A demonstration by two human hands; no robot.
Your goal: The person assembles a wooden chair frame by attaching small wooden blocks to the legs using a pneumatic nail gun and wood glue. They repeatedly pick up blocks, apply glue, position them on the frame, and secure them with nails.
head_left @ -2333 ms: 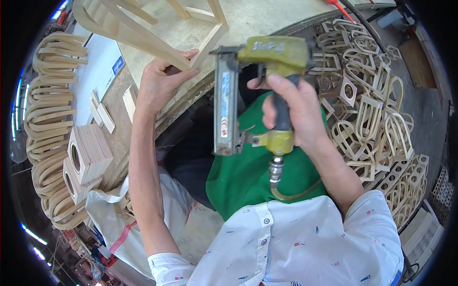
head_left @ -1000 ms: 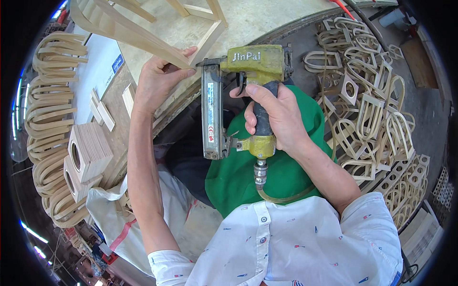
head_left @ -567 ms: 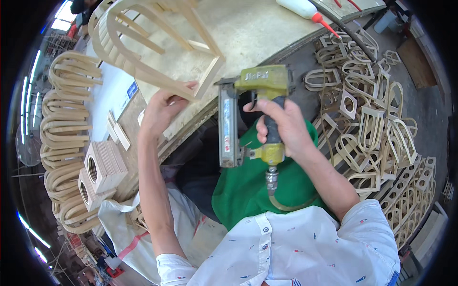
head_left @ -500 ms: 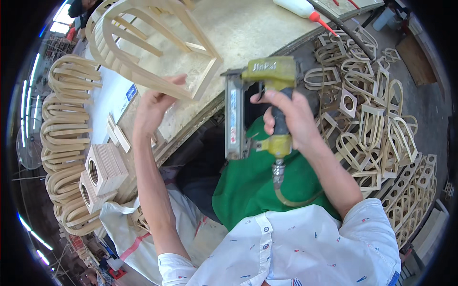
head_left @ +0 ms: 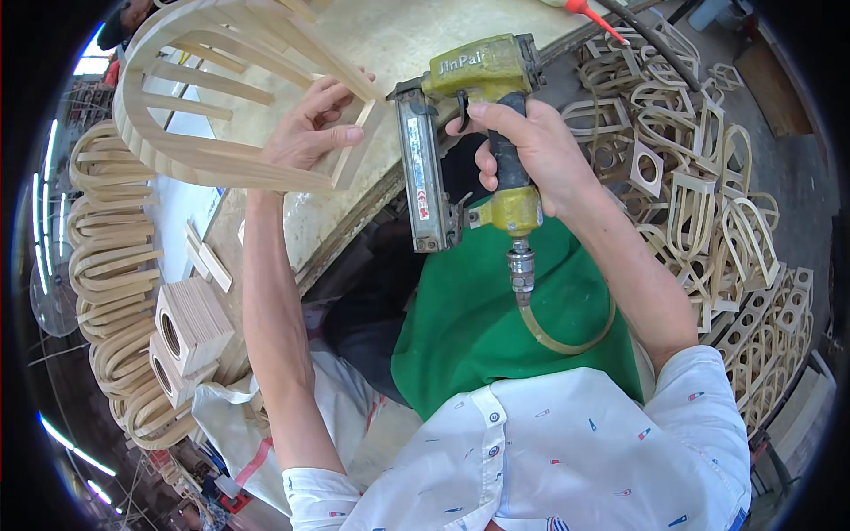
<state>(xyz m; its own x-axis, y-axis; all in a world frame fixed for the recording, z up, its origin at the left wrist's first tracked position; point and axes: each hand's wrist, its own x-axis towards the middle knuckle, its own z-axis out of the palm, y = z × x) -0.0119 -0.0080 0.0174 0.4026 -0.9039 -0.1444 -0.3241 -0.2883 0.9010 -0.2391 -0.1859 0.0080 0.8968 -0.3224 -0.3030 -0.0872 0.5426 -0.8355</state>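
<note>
My right hand [head_left: 540, 146] is wrapped round the black grip of a yellow-green pneumatic nail gun [head_left: 478, 71], its index finger by the trigger. A hose runs from the gun's metal coupling past my green apron. Above the bench, an arched wooden frame [head_left: 168, 159] with several slats stands tilted. My left hand [head_left: 310, 128] reaches inside the frame and grips it near its straight end bar [head_left: 359, 146], thumb laid toward the bar. The nail gun's nose is close to that end bar, with a small gap between them.
Under the frame lies the pale workbench [head_left: 425, 26]. Several arched frames [head_left: 111, 257] are stacked at its left, beside square blocks with round holes [head_left: 190, 327] and small wooden strips [head_left: 208, 257]. On the right, many loose frames [head_left: 691, 195] cover the floor. A red-tipped bottle [head_left: 584, 11] rests at the far edge.
The frame has shifted left and turned slightly, and my left hand has turned with its thumb laid toward the end bar. The nail gun has moved up and left, nearer the bar.
</note>
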